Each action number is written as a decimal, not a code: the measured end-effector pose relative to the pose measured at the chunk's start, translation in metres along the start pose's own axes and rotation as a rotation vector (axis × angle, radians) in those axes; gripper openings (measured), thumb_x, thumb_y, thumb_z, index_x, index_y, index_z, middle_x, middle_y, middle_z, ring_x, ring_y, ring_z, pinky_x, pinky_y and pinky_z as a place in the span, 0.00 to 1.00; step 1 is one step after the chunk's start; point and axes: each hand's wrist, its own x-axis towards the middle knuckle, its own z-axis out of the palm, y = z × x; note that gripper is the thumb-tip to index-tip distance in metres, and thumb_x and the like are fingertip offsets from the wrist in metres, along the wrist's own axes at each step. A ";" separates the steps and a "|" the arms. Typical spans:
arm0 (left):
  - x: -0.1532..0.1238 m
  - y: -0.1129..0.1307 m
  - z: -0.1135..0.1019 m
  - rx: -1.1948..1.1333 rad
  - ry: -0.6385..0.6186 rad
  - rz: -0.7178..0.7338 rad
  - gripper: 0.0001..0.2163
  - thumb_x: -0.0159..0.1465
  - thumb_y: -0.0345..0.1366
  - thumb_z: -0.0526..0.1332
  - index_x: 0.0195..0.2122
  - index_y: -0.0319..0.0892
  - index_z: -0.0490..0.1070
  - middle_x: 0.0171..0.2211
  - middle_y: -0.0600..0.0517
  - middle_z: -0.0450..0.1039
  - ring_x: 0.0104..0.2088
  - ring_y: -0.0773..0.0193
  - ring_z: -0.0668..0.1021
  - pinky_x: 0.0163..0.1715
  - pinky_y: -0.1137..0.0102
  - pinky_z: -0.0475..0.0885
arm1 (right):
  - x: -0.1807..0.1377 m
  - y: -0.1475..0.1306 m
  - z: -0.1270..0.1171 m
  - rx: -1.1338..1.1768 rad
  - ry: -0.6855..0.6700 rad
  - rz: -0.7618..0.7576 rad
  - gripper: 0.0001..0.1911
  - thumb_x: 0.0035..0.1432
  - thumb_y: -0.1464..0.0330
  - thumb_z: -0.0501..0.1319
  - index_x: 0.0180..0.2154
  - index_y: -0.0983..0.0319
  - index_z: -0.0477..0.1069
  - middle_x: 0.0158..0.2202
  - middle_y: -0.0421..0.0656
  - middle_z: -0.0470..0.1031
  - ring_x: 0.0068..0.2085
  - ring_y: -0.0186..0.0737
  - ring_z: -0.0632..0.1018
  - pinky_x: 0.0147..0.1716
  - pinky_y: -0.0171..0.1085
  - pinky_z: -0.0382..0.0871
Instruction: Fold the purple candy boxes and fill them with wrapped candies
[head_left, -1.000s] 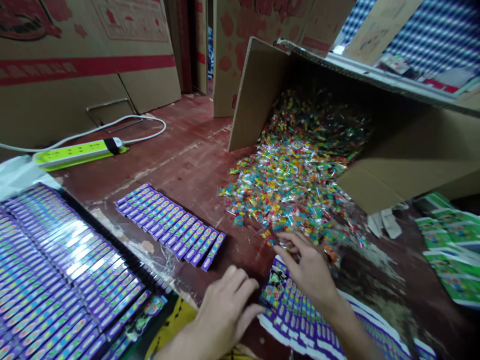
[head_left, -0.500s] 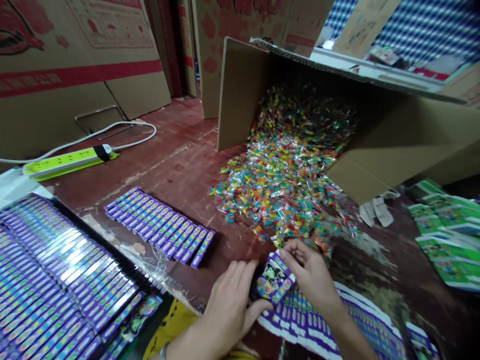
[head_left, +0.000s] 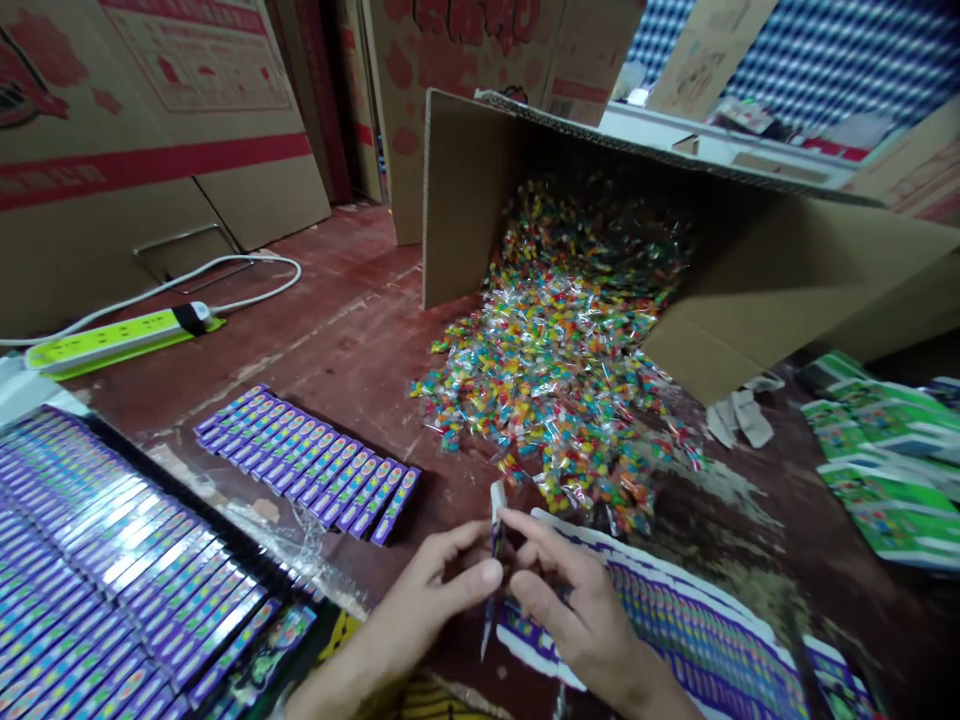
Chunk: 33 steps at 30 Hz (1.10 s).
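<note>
I'm looking over the big tipped carton, which is spilling wrapped candies across the red floor. Stacked purple boxes are lying on my left, and a fan of flat box blanks is spreading on my right. My left hand and right hand are together, both pinching one flat purple sleeve edge-on above the blanks. I judge I'm opening it up; the next move is calling for squeezing its edges so it pops square.
</note>
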 end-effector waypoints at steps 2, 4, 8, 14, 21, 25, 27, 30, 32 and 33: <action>-0.005 0.002 -0.007 -0.049 -0.100 -0.046 0.23 0.65 0.43 0.62 0.60 0.43 0.68 0.52 0.46 0.74 0.54 0.50 0.73 0.55 0.59 0.66 | 0.001 -0.002 -0.004 0.037 -0.087 0.063 0.14 0.62 0.62 0.62 0.48 0.60 0.70 0.27 0.36 0.70 0.27 0.32 0.71 0.28 0.31 0.66; -0.009 0.004 -0.011 0.050 -0.159 -0.042 0.23 0.62 0.42 0.65 0.58 0.45 0.70 0.51 0.48 0.74 0.54 0.51 0.73 0.55 0.61 0.65 | 0.004 -0.006 -0.012 0.122 -0.239 0.194 0.10 0.59 0.63 0.64 0.39 0.61 0.69 0.25 0.35 0.70 0.23 0.31 0.71 0.24 0.30 0.67; -0.010 0.006 -0.010 0.167 -0.162 -0.011 0.17 0.65 0.43 0.62 0.51 0.42 0.76 0.40 0.49 0.76 0.45 0.54 0.76 0.47 0.66 0.69 | 0.012 -0.013 -0.026 0.172 -0.359 0.328 0.13 0.56 0.61 0.66 0.34 0.62 0.69 0.21 0.36 0.71 0.18 0.31 0.70 0.17 0.29 0.66; 0.005 -0.006 0.006 -0.093 0.170 0.068 0.14 0.67 0.41 0.59 0.49 0.40 0.76 0.37 0.50 0.76 0.39 0.59 0.75 0.41 0.69 0.70 | 0.017 -0.008 -0.002 0.086 0.159 0.071 0.14 0.57 0.64 0.66 0.45 0.60 0.72 0.39 0.43 0.77 0.41 0.42 0.77 0.38 0.35 0.71; 0.015 -0.020 0.016 -0.113 0.517 0.124 0.12 0.60 0.39 0.68 0.42 0.39 0.75 0.28 0.54 0.72 0.30 0.67 0.73 0.31 0.76 0.70 | 0.017 0.015 0.026 -0.043 0.373 0.085 0.16 0.61 0.61 0.62 0.25 0.63 0.71 0.21 0.36 0.66 0.24 0.33 0.67 0.23 0.31 0.60; 0.015 -0.026 0.016 -0.181 0.540 0.219 0.26 0.59 0.36 0.68 0.58 0.49 0.62 0.34 0.56 0.72 0.28 0.71 0.74 0.30 0.77 0.70 | 0.022 0.023 0.031 0.104 0.421 0.010 0.16 0.60 0.64 0.63 0.49 0.60 0.74 0.39 0.43 0.79 0.38 0.42 0.78 0.40 0.36 0.72; 0.013 -0.027 0.014 -0.103 0.453 0.220 0.25 0.62 0.37 0.65 0.60 0.49 0.62 0.42 0.52 0.73 0.31 0.69 0.76 0.33 0.75 0.72 | 0.022 0.028 0.032 0.079 0.445 -0.042 0.20 0.60 0.65 0.64 0.54 0.58 0.71 0.47 0.45 0.78 0.44 0.44 0.78 0.46 0.40 0.72; 0.008 -0.025 0.007 0.088 0.352 0.210 0.22 0.65 0.37 0.62 0.59 0.46 0.65 0.46 0.49 0.74 0.35 0.65 0.76 0.37 0.72 0.73 | 0.021 0.035 0.031 -0.031 0.463 -0.098 0.16 0.60 0.66 0.63 0.50 0.58 0.74 0.46 0.45 0.78 0.44 0.44 0.78 0.47 0.40 0.71; 0.007 -0.021 0.002 0.177 0.296 0.205 0.18 0.65 0.37 0.61 0.56 0.45 0.67 0.45 0.50 0.75 0.37 0.63 0.76 0.39 0.71 0.73 | 0.020 0.037 0.028 -0.070 0.450 -0.131 0.09 0.62 0.66 0.62 0.44 0.59 0.75 0.41 0.44 0.78 0.41 0.42 0.78 0.44 0.38 0.71; 0.006 -0.018 0.001 0.197 0.269 0.205 0.16 0.65 0.36 0.61 0.54 0.45 0.69 0.45 0.50 0.74 0.40 0.61 0.76 0.41 0.71 0.72 | 0.020 0.037 0.027 -0.085 0.436 -0.148 0.06 0.63 0.67 0.61 0.41 0.59 0.75 0.38 0.43 0.77 0.40 0.42 0.78 0.43 0.38 0.71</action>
